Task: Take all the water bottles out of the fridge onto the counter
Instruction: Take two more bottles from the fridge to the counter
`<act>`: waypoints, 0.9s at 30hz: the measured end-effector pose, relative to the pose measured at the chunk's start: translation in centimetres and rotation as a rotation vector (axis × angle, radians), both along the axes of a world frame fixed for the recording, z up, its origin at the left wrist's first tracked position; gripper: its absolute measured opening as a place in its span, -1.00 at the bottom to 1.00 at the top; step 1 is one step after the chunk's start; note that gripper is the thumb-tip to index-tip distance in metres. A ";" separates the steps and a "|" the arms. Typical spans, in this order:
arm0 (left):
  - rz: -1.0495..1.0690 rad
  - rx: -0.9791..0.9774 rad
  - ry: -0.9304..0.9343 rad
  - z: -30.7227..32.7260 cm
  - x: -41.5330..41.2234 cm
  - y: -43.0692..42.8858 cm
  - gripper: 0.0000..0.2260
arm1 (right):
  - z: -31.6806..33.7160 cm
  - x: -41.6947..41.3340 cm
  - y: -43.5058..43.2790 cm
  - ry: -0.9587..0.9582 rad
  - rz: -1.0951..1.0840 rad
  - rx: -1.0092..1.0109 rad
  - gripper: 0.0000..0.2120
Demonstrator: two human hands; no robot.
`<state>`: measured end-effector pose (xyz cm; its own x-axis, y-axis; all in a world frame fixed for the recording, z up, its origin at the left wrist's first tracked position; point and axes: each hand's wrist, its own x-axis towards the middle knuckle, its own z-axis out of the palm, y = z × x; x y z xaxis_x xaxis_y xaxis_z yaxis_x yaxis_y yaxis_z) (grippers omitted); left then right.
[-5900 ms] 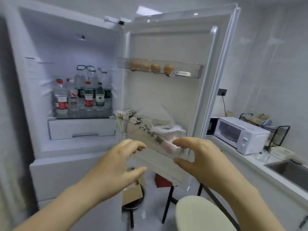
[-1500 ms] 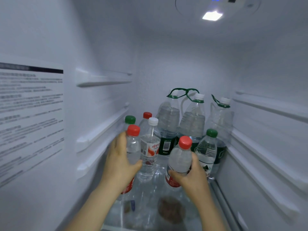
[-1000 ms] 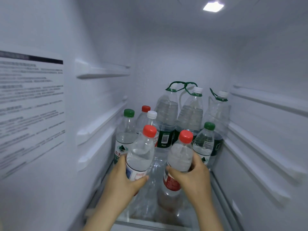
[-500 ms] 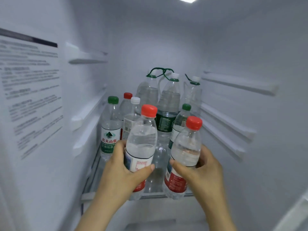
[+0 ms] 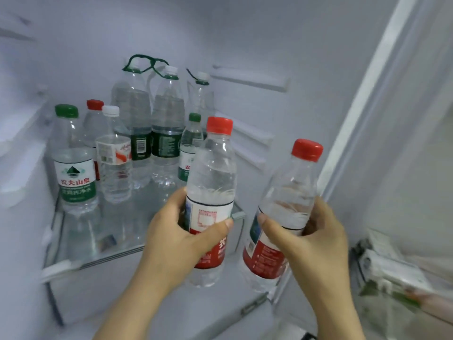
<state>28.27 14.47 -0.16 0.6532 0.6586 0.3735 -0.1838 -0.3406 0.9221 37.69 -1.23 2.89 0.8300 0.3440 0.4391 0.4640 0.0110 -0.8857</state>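
My left hand (image 5: pixel 176 239) grips a red-capped water bottle (image 5: pixel 213 173) around its label. My right hand (image 5: pixel 316 241) grips a second red-capped water bottle (image 5: pixel 291 190), tilted a little to the right. Both bottles are in the air in front of the fridge's glass shelf (image 5: pixel 81 256). On the shelf stand several more bottles: a green-capped bottle (image 5: pixel 73 168) at the front left, a white-capped bottle (image 5: pixel 114 155), a red-capped bottle (image 5: pixel 94 114) behind it, a small green-capped bottle (image 5: pixel 191 143), and three tall bottles (image 5: pixel 166 119) with green carry loops at the back.
The open fridge door's edge (image 5: pixel 362 99) runs up the right side. Its lower door shelf (image 5: pixel 392 273) holds cartons and bags at the far right. Shelf rails (image 5: pixel 250 79) line the fridge's right inner wall.
Both hands have drawn their bottles back off the shelf and to the right, out past its front edge. The view has swung right, bringing the door into sight.
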 end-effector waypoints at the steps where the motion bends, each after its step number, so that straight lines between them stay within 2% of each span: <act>1: -0.025 -0.001 -0.002 0.2 0.2 -0.7 -0.64 | 0.1 -0.2 -0.8 0.003 -0.018 0.008 -0.64; 12: -0.306 -0.013 -0.063 2.8 3.1 -11.1 -0.57 | 1.9 -1.5 -12.2 -0.030 -0.182 0.061 -0.66; 19: -0.446 -0.013 -0.090 3.1 4.7 -19.8 -0.62 | 2.4 -1.8 -21.2 -0.079 -0.328 0.031 -0.68; 24: -0.575 -0.044 -0.092 3.0 6.0 -25.8 -0.53 | 2.5 -2.3 -27.4 -0.106 -0.440 0.012 -0.66; 27: -0.667 -0.060 -0.108 3.2 6.8 -28.9 -0.58 | 2.6 -2.7 -30.5 -0.109 -0.532 0.007 -0.64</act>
<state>35.04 -14.44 3.06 0.8883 0.1491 0.4344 -0.4286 -0.0708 0.9007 34.98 -31.71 5.45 0.8380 -0.1147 0.5334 0.4965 -0.2448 -0.8328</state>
